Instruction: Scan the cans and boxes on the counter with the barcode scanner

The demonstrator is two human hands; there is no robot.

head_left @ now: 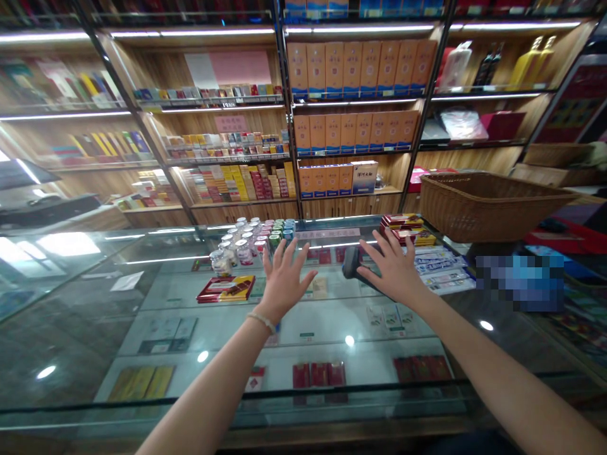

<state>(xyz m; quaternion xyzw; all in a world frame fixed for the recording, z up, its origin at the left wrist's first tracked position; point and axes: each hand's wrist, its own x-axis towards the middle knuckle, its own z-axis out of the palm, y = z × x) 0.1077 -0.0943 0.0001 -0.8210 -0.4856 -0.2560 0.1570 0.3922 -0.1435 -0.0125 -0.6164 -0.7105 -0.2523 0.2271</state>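
Note:
My left hand is spread over the glass counter, holding nothing. Just beyond it stands a group of small clear jars and small containers with pink, green and blue tops. Left of that hand lies a flat pile of red and yellow chocolate packets. My right hand is also spread and holds nothing. A dark handheld scanner lies right by its thumb, partly hidden; whether they touch I cannot tell. Stacked red and yellow packets and blue-white packets are beyond and beside it.
A wicker basket stands raised at the right end of the counter. Cigarette packs show under the glass. Behind, wooden shelves hold orange boxes and bottles. A monitor is at the left edge.

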